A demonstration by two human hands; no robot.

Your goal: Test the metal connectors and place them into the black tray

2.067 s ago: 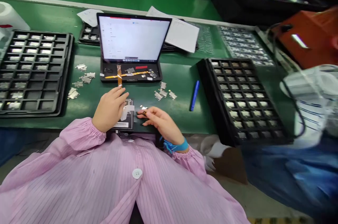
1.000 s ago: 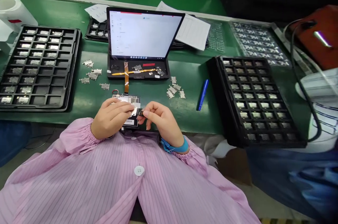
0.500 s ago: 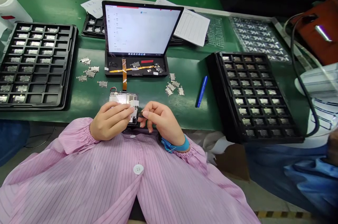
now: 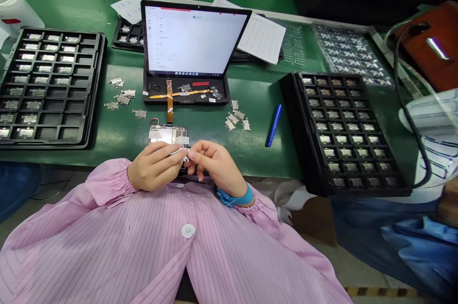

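The right hand (image 4: 214, 163) was pinching a dark piece at the edge of the board (image 4: 162, 135) half a second ago; I can't see that piece now, and thumb and forefinger look clamped on a pale part (image 4: 184, 154) right by the left hand's (image 4: 154, 165) fingertips. I'd call it fine two-handed work at one spot. The left's fingers lie together over the board; whether they grip, I can't tell.

The board lies in front of the screen (image 4: 195, 39), joined by a ribbon (image 4: 170, 108). On the green bench (image 4: 250, 151), right of the screen, are a pen (image 4: 275, 125) and a right tray (image 4: 300, 127); left of it, a left tray (image 4: 73, 134). Far right of the screen, someone in blue clothing (image 4: 415, 242).

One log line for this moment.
left hand: over circuit board; right hand: at its right edge; screen: lit; blue pen: on table
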